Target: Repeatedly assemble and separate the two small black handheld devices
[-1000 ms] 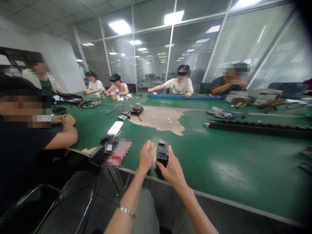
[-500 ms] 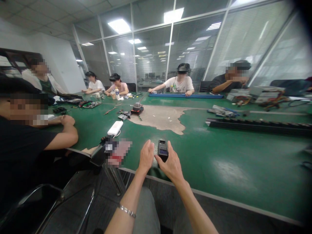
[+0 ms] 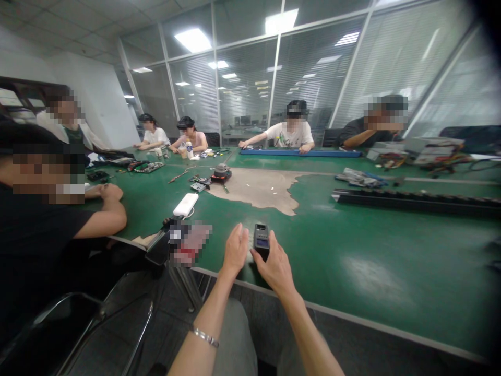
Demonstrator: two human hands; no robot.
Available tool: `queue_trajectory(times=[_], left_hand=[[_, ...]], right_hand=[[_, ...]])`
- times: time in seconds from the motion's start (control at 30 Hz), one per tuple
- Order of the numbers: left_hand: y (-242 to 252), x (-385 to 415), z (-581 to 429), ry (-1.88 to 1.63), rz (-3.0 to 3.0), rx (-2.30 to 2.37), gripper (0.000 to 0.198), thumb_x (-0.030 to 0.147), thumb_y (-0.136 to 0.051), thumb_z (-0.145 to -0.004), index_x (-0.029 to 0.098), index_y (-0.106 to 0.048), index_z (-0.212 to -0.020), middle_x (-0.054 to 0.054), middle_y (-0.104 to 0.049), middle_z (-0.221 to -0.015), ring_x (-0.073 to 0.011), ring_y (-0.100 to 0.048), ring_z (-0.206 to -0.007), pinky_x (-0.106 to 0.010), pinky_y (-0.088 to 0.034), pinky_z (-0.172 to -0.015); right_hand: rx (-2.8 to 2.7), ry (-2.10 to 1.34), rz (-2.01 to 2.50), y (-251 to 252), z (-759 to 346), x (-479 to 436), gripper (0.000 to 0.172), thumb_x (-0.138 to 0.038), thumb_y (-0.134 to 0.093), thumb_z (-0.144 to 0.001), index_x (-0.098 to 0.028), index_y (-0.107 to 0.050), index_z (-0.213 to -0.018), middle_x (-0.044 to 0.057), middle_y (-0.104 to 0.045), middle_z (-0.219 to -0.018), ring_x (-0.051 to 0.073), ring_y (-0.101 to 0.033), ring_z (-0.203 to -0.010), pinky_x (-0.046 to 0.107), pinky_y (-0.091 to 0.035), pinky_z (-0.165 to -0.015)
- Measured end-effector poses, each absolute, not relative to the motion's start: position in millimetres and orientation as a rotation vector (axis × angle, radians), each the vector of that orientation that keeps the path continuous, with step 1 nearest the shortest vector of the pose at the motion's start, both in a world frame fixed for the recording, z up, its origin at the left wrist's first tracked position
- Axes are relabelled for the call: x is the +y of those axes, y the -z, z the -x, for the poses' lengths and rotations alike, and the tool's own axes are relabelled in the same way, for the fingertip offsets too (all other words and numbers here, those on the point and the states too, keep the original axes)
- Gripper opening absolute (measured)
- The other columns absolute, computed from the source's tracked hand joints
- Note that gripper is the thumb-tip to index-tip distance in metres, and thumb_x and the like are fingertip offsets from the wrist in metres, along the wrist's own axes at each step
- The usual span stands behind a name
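Close to the near edge of the green surface [image 3: 332, 250], the right grip [image 3: 277, 265] is clamped on a small black device [image 3: 261, 236] with a screen. The left grip [image 3: 235, 251] is loose beside it, just apart, fingers straightened. Farther in lies a white corded block [image 3: 186, 204]; by the far edge, a blue bar [image 3: 299, 153] before a co-worker [image 3: 289, 137].

Green table [image 3: 324, 250] | tan patch [image 3: 258, 196] | white block [image 3: 185, 204] left | black rail [image 3: 415, 202] right | blue bar [image 3: 301, 153] far side
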State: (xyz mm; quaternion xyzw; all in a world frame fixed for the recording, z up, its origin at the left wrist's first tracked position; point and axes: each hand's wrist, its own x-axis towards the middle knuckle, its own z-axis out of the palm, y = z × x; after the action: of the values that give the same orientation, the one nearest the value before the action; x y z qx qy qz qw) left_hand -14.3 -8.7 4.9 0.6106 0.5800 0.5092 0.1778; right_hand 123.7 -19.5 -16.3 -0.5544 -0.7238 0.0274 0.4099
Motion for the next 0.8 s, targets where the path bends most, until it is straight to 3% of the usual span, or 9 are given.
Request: queue_trajectory(times=[0.43,0.8], left_hand=[[-4.3,-8.0,13.5,-1.464,-1.731,1.628,0.054,0.049,-0.034,-0.095,0.012,-0.054,-0.128,-0.013,-0.053,-0.135,-0.0222,-0.045,-0.130,-0.037,-0.032,-0.112],[-1.3,-6.0,13.0,-1.481,-1.742,1.633,0.054,0.049,-0.034,-0.095,0.011,-0.055,-0.127,-0.014,-0.054,-0.134,-0.0217,-0.046,-0.129,-0.038,-0.032,-0.112]], right_hand=[[-1.805,-0.062,1.389,13.5,-121.9,-25.4,0.073,-0.046,-0.046,-0.087,-0.003,-0.027,-0.142,0.023,-0.053,-0.128,0.032,-0.053,-0.115,0.048,-0.043,-0.094],[-1.577,-0.235,1.409,-23.2,-135.4,-32.9,0.078,-0.051,-0.050,-0.084,-0.008,-0.026,-0.145,0.019,-0.041,-0.142,0.030,-0.044,-0.128,0.045,-0.038,-0.103]])
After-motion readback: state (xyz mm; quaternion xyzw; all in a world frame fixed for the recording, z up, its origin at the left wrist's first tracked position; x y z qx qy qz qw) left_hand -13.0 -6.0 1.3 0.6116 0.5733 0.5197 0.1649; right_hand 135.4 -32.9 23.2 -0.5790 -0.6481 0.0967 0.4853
